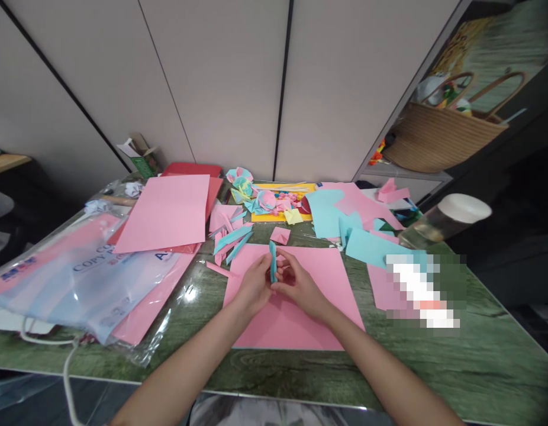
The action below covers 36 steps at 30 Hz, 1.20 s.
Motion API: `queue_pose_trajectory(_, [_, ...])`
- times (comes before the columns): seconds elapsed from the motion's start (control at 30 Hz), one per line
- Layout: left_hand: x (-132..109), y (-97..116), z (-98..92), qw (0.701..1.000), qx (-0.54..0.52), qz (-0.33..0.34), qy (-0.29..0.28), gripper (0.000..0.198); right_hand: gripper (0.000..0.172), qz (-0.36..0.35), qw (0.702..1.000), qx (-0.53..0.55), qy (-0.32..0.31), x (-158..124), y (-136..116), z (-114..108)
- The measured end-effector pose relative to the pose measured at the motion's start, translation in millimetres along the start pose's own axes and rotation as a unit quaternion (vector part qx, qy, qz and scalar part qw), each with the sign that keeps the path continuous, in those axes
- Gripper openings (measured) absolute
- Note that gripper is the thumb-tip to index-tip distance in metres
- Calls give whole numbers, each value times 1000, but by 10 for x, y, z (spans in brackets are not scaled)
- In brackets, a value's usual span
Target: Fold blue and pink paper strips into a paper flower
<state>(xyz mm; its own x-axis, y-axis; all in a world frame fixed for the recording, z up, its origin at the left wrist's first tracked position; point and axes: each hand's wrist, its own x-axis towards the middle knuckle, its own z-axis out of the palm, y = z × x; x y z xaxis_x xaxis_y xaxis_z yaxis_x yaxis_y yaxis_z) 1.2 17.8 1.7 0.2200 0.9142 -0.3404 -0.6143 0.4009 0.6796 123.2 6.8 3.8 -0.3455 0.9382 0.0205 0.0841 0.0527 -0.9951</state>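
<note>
A narrow folded strip of light blue paper stands upright between both my hands, above a large pink paper sheet that lies on the green table. My left hand pinches the strip from the left with closed fingers. Pressed against the strip's lower part from the right, my right hand also has its fingers closed on it. Both forearms reach in from the bottom edge.
Loose pink and blue scraps lie behind my hands, with folded paper pieces on a yellow sheet. A pink sheet stack and plastic-wrapped copy paper fill the left. Blue sheets, a clear jar and a woven basket are right.
</note>
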Motion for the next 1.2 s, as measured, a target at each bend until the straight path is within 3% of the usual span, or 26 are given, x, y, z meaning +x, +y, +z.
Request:
queue_pose_trajectory(0.2, [-44, -4, 40, 995, 82, 49, -10, 30, 69, -14, 999, -10, 34, -7, -18, -18])
queue_pose_trajectory(0.43, [-149, -10, 116, 955, 262, 113, -84, 24, 34, -7, 991, 59, 118, 90, 36, -237])
queue_pose_trajectory(0.63, [-204, -32, 154, 908, 377, 145, -109, 24, 32, 54, 973, 210, 80, 92, 67, -346])
queue_pose_trajectory(0.83, [-209, -40, 164, 892, 411, 150, -113, 25, 27, 52, 975, 190, 108, 72, 65, -331])
queue_pose_trajectory(1.2, [-201, -44, 150, 889, 419, 149, -108, 24, 27, 32, 979, 145, 138, 80, 113, -270])
